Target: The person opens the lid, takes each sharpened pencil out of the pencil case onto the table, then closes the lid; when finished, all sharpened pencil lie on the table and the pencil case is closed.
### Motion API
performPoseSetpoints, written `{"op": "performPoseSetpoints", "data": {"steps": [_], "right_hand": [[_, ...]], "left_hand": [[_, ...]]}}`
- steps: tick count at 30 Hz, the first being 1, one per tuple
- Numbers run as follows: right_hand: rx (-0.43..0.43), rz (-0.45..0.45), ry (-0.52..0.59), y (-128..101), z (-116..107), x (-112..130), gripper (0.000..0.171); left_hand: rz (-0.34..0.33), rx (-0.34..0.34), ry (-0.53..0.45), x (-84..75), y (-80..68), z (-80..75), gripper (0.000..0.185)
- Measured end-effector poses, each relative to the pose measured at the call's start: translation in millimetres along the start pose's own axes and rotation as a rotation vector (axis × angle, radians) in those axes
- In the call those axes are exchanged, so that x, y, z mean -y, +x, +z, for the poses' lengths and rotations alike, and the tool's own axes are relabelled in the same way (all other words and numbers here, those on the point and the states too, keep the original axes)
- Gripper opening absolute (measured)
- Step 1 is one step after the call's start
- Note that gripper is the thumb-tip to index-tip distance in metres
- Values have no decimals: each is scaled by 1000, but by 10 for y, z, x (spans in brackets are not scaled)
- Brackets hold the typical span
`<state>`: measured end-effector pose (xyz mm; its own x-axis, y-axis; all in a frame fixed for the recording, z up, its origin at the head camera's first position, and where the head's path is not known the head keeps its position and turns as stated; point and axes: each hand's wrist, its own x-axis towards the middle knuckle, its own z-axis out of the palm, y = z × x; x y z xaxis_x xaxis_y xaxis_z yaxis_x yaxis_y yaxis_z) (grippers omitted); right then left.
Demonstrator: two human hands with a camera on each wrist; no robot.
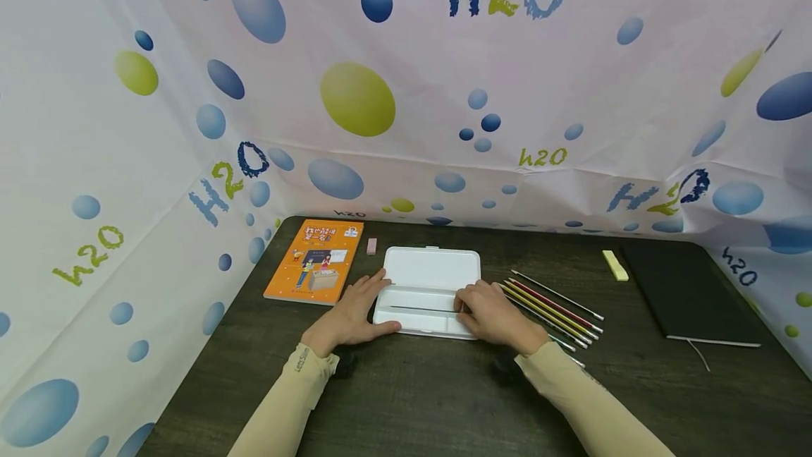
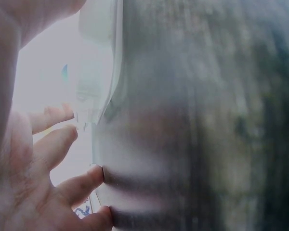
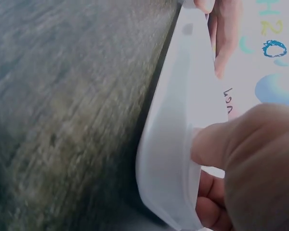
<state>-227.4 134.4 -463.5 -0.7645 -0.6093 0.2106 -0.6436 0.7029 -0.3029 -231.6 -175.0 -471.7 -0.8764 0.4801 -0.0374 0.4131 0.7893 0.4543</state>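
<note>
A white pencil case (image 1: 433, 268) lies open on the dark table, its lid tilted back. My left hand (image 1: 355, 310) rests at the case's left end, fingers spread and fairly straight, thumb by the front edge; the left wrist view shows this hand (image 2: 43, 168) beside the pale case too. At the other end, my right hand (image 1: 497, 312) has its fingers curled down inside the case. Up close in the right wrist view, the thumb of that hand (image 3: 260, 149) lies on the rim of the case (image 3: 168, 139), fingers bent behind it. The right fingertips are partly hidden.
Several pencils (image 1: 552, 309) lie right of the case, partly behind the right hand. An orange book (image 1: 323, 263) and a pink eraser (image 1: 371, 246) are at the back left. To the right are a yellow stick-like block (image 1: 614, 265) and a black notebook (image 1: 691, 291) with a ribbon.
</note>
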Motion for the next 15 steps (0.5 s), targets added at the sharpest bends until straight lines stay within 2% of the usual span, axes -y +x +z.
{"op": "performPoseSetpoints", "data": {"steps": [6, 15], "right_hand": [[33, -14, 42, -6, -50, -33, 5], [15, 4, -18, 13, -88, -34, 8]], "left_hand": [[-8, 2, -6, -14, -7, -11, 92], [-13, 6, -3, -3, -7, -7, 93]]}}
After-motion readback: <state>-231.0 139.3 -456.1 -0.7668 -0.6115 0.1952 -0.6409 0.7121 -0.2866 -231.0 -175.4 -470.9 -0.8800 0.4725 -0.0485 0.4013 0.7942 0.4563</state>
